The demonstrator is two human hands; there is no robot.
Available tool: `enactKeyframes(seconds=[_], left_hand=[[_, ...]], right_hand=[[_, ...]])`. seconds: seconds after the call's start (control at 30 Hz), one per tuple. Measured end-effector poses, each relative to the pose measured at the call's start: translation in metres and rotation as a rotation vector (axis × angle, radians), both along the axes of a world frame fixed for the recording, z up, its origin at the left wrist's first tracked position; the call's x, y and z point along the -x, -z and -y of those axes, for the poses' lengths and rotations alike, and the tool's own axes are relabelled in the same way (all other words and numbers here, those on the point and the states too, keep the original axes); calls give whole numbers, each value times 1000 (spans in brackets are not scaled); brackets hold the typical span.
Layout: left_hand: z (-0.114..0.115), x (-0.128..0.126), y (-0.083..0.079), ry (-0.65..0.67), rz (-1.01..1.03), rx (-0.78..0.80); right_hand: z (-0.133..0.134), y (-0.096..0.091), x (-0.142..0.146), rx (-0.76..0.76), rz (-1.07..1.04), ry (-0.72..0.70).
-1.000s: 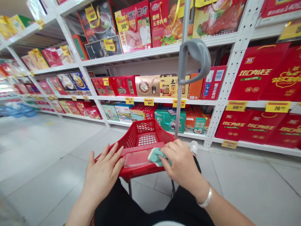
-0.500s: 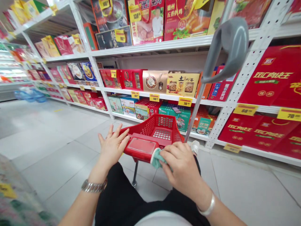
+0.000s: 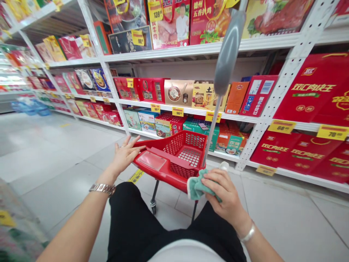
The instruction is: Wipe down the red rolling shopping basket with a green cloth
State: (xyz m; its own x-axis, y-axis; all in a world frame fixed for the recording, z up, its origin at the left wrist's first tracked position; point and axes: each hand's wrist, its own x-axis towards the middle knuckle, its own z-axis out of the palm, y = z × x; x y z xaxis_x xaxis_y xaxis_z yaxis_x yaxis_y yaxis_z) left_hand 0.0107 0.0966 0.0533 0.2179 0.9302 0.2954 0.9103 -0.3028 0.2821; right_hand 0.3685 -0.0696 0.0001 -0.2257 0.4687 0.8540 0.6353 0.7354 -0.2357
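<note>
A small red shopping cart (image 3: pixel 174 160) stands just in front of me on thin legs with wheels, its basket empty. A grey handle (image 3: pixel 229 54) rises from it on a metal pole. My left hand (image 3: pixel 125 154) lies flat with fingers spread on the cart's left rim, beside a clear panel. My right hand (image 3: pixel 225 193) is closed on a folded green cloth (image 3: pixel 197 185), which it presses against the near right side of the cart.
White shelves (image 3: pixel 191 52) with red and coloured gift boxes and yellow price tags run along the far side and off to the left. Grey floor tiles (image 3: pixel 54 156) stretch to the left. A patterned object sits at the bottom left corner.
The cart has turned and shifted to the right, handle now edge-on. My right hand with the cloth slid from the front panel to the cart's right side. My left hand stayed on the rim.
</note>
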Motion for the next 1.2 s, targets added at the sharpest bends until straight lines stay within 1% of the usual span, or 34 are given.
enactKeyframes(seconds=[0.03, 0.1, 0.17, 0.2, 0.23, 0.3, 0.37, 0.43, 0.47, 0.53, 0.63, 0.77, 0.87, 1.0, 1.03, 1.1, 1.2], left_hand=[[1, -1, -2, -41, 12, 10], [9, -8, -6, -169, 58, -17], [26, -23, -9, -252, 134, -121], [36, -34, -9, -227, 174, -185], [48, -48, -10, -147, 202, -231], [70, -78, -9, 31, 239, -270], [87, -109, -7, 155, 232, -231], [96, -132, -4, 206, 176, -154], [98, -140, -3, 202, 135, -128], [95, -145, 1, 158, 50, -110], [85, -136, 4, 101, -29, -142], [74, -109, 5, 138, -84, -162], [69, -84, 1, 195, -125, -108], [62, -44, -5, 233, -144, -25], [59, -34, -6, 217, -148, -5], [51, -14, -5, 136, -159, 13], [39, 16, 0, -77, -212, 9]], right_hand=[[-4, 6, -9, -2, -22, 39], [-15, 14, -27, 26, -107, 161], [-31, 18, -38, 78, -236, 274], [-41, 18, -39, 106, -303, 303], [-52, 17, -37, 135, -362, 304], [-77, 16, -26, 207, -432, 211], [-101, 14, -8, 322, -432, 41], [-123, 13, 7, 438, -389, -69], [-132, 13, 12, 488, -353, -93], [-146, 11, 18, 567, -268, -101], [-159, 7, 21, 635, -197, -90], [-162, 2, 31, 701, -190, -78], [-152, 2, 44, 666, -171, -92], [-128, 3, 68, 601, -164, -124], [-122, 3, 75, 581, -162, -128], [-111, 6, 88, 519, -135, -123], [-104, 17, 98, 430, -64, -57]])
